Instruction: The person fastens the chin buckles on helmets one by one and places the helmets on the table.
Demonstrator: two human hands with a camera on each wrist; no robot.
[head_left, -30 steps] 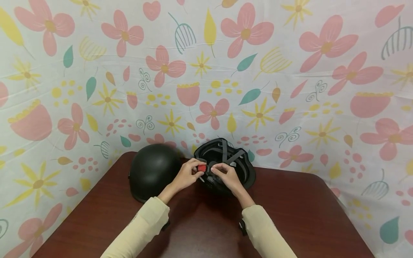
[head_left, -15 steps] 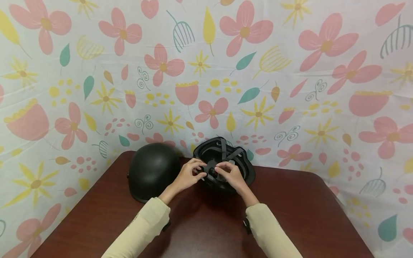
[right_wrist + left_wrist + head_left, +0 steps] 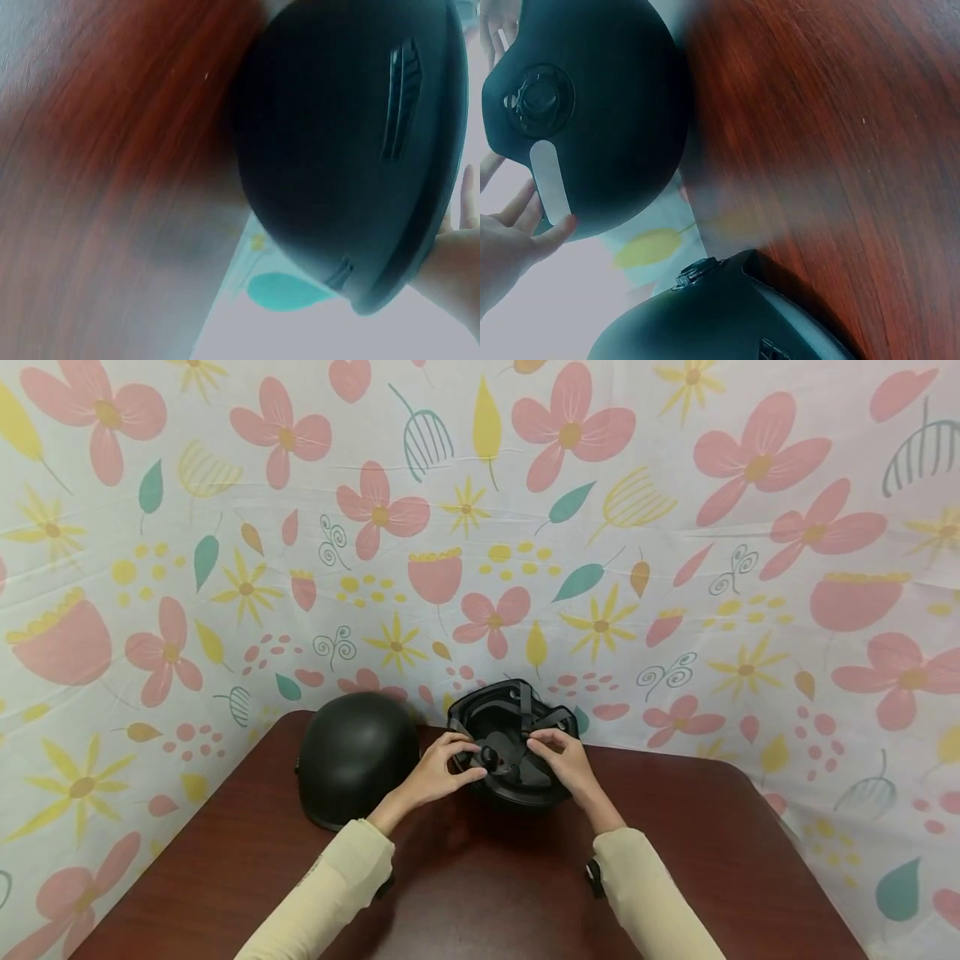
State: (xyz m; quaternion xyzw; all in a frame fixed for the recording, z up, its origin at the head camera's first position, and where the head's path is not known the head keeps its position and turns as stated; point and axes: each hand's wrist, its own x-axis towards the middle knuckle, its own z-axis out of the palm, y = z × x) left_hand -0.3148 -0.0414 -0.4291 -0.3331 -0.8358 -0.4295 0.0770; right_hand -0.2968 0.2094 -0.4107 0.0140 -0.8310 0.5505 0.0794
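A black helmet (image 3: 517, 789) lies upside down on the table, its padded inside facing up. At its left rim is my left hand (image 3: 437, 772), thumb and forefinger spread apart beside a dark strap (image 3: 461, 732); no thing shows between those tips. Seen by the left wrist, the thumb (image 3: 553, 234) is at the helmet's edge, near a pale strip (image 3: 549, 176) and a round knob (image 3: 540, 101). My right hand (image 3: 564, 760) pinches the grey chin strap (image 3: 527, 706) where its branches meet, over the right side of the opening. Its fingers are mostly hidden in the right wrist view.
Another black helmet (image 3: 356, 760), dome up, sits left of my left hand, close to the forearm. The brown wooden table (image 3: 480, 893) ends at a flower-printed cloth (image 3: 480, 527) behind both helmets.
The hands have drawn apart, the right one moving right with the strap. A red buckle part at the left fingers has gone from sight. The left thumb and forefinger have spread.
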